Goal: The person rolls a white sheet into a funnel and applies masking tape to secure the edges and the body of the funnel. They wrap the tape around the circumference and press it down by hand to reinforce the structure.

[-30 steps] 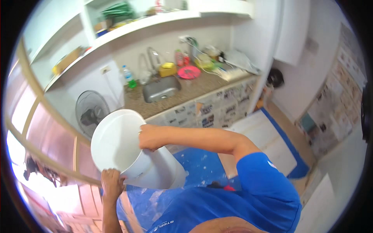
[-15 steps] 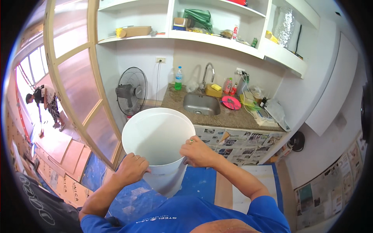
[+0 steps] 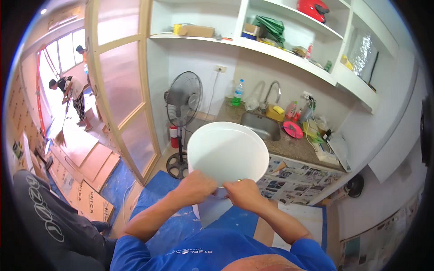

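Well, wht bin [image 3: 227, 151] held, btl [image 3: 238, 93] part-full

At centre is a plain white, round plastic bin [image 3: 228, 147]; lower left, flat blue plastic sheeting [image 3: 153, 189]; right of centre, a pink, round dish [image 3: 294, 132] and speckled brown stone countertop [image 3: 294, 147].

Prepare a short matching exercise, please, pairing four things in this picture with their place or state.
1. Bucket
2. Helmet
3. Bottle
4. Fan

A. standing on a round base
B. held by the left hand and right hand
C. up on a shelf
D. on the countertop, left of the sink

Pairs: 1-B, 2-C, 3-D, 4-A
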`<act>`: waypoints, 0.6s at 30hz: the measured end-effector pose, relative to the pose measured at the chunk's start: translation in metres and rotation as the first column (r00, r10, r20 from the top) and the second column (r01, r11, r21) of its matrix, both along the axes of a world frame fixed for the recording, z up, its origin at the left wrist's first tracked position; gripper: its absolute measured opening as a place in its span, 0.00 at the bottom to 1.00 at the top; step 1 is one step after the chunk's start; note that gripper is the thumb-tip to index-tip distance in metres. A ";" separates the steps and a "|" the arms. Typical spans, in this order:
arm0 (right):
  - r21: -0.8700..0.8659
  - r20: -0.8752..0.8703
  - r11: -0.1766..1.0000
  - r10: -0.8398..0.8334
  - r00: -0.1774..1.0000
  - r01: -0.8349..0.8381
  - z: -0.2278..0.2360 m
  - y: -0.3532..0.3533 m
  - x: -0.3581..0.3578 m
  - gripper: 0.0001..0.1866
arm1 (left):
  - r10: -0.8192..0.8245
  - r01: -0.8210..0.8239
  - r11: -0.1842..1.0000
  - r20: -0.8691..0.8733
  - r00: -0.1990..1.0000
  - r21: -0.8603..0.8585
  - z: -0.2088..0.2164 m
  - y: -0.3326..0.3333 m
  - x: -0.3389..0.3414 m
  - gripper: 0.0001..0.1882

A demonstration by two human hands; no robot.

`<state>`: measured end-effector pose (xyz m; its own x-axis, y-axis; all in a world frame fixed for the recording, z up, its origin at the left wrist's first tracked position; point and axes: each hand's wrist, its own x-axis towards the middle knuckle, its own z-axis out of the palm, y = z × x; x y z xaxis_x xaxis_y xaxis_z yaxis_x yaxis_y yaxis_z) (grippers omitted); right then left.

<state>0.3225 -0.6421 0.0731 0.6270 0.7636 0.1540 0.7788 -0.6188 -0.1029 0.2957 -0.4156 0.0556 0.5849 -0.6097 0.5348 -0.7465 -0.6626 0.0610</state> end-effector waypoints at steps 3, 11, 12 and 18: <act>0.005 0.020 0.999 -0.044 0.999 0.044 -0.001 0.000 0.000 0.07 | -0.024 0.024 0.999 0.009 1.000 -0.037 -0.009 -0.002 0.007 0.07; 0.028 0.074 0.998 -0.063 0.995 0.062 -0.006 0.009 0.008 0.06 | 0.151 -0.149 0.985 0.010 0.989 -0.092 -0.016 -0.001 0.002 0.11; 0.030 0.069 0.997 -0.071 0.995 0.069 -0.003 0.011 0.006 0.06 | 0.185 -0.179 0.976 0.042 0.982 -0.123 -0.016 -0.002 0.000 0.13; 0.009 0.088 0.999 -0.041 0.995 0.040 -0.004 0.017 0.000 0.07 | 0.439 -0.343 0.577 -0.073 0.896 -0.741 -0.063 -0.007 -0.030 0.22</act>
<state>0.3225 -0.6250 0.0690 0.6413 0.7365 0.2150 0.7593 -0.6496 -0.0396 0.2657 -0.4230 -0.0070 0.5816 0.2732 0.7662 -0.4587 -0.6678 0.5863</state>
